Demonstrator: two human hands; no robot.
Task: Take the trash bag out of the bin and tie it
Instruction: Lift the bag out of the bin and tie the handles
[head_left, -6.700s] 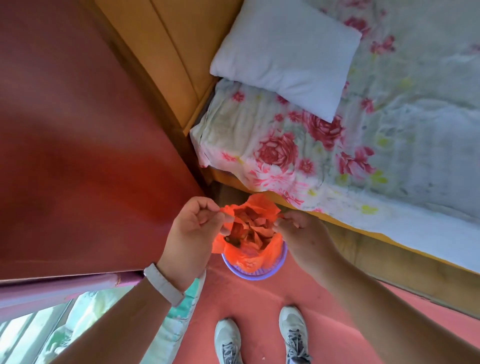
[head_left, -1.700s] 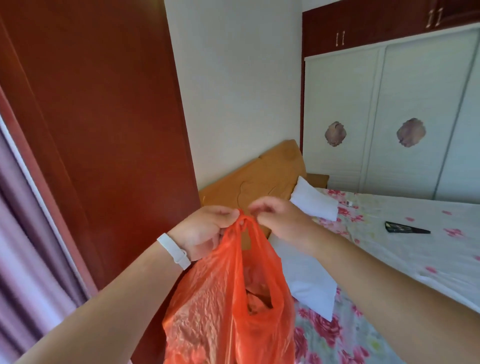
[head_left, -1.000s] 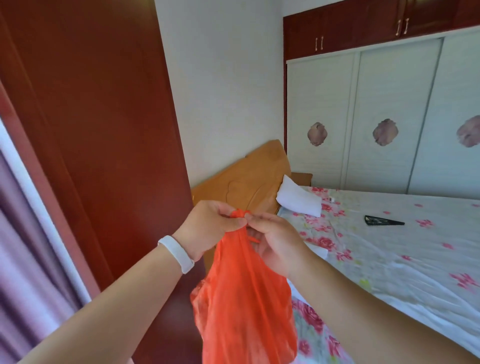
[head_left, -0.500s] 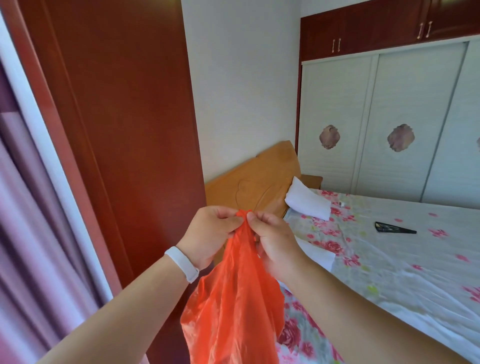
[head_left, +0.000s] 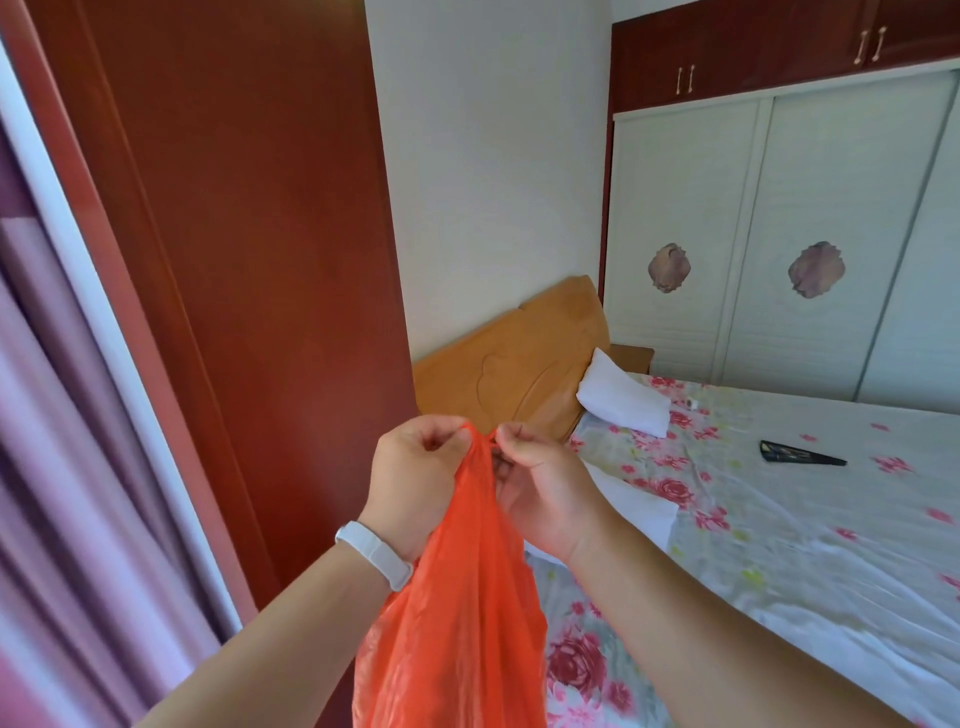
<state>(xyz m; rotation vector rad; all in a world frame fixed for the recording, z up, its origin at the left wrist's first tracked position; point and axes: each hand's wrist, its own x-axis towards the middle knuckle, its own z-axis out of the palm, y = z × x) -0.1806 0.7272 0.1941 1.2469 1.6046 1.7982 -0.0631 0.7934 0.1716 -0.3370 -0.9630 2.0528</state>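
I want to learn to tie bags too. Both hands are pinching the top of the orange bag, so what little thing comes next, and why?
Probably cross the two pinched ends over each other to start a knot. The left hand and right hand each grip the gathered top of the orange bag, which hangs free below them, and no knot shows there yet.

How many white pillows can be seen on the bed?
2. One white pillow leans against the wooden headboard. A second white pillow lies flat nearer the person, partly hidden behind the right hand. More may be hidden behind the arms and the orange plastic bag.
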